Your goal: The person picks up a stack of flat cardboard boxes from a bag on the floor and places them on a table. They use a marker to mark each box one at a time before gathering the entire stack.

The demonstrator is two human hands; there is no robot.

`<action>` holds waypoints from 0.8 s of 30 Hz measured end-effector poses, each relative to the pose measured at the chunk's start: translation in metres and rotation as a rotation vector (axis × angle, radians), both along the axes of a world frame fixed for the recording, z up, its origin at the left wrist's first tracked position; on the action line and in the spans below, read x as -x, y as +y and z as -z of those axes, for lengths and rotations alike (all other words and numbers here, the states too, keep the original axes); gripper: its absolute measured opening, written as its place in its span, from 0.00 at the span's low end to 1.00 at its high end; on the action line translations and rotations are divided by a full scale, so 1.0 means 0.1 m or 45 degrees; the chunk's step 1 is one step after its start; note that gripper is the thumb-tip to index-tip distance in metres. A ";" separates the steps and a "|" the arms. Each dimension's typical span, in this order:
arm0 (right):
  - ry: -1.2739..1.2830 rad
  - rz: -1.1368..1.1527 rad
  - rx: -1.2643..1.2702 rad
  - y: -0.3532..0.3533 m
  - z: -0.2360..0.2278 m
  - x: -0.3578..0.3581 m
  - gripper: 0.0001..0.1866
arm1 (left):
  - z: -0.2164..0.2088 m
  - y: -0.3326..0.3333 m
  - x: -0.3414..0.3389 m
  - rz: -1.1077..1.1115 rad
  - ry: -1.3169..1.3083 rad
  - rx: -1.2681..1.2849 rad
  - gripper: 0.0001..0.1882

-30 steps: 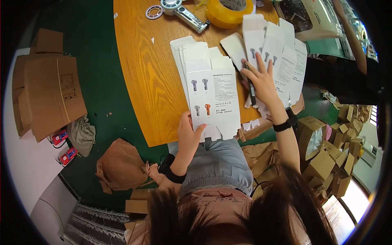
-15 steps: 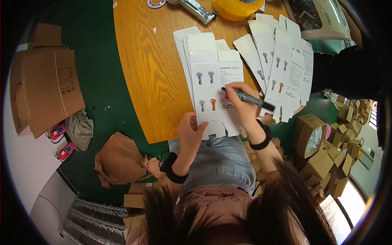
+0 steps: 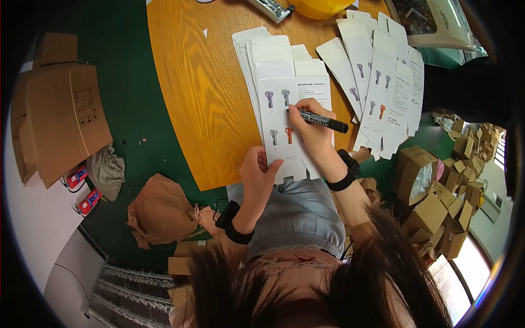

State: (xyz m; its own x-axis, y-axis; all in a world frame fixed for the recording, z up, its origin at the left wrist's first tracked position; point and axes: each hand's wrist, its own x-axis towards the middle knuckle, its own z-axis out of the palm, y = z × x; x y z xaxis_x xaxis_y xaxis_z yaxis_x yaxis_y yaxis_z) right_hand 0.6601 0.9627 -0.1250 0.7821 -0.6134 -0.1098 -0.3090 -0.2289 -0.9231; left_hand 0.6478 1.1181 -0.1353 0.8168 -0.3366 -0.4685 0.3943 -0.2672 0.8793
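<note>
A stack of flat white box blanks (image 3: 276,82), printed with small grey and orange device pictures, lies on the wooden table (image 3: 208,93) in front of me. My left hand (image 3: 258,174) presses down the near edge of the top blank. My right hand (image 3: 311,128) grips a black marker (image 3: 322,120) with its tip on the top blank, beside the upper pictures. A second fanned pile of the same blanks (image 3: 383,82) lies to the right of my right hand.
A tape dispenser (image 3: 270,8) and a yellow tape roll (image 3: 322,6) sit at the table's far edge. Brown cartons (image 3: 60,117) stand on the green floor at left, a brown paper bag (image 3: 161,210) lies near my knees, and several small cardboard boxes (image 3: 437,208) are heaped at right.
My right hand has come back from the right-hand pile with the marker and set its tip on the top blank. The left hand has stayed on the blank's near edge.
</note>
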 end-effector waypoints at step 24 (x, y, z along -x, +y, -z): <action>-0.098 -0.456 0.085 0.28 0.00 0.51 0.03 | 0.03 0.10 -0.02 0.012 0.050 0.147 0.15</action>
State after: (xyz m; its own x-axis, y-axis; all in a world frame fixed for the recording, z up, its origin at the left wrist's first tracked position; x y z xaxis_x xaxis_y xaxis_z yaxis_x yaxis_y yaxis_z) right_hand 0.6092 0.9905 -0.1246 0.9528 -0.3033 -0.0109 -0.1285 -0.3706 -0.9198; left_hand 0.6498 1.1281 -0.1382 0.7949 -0.3982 -0.4578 0.4271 -0.1687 0.8883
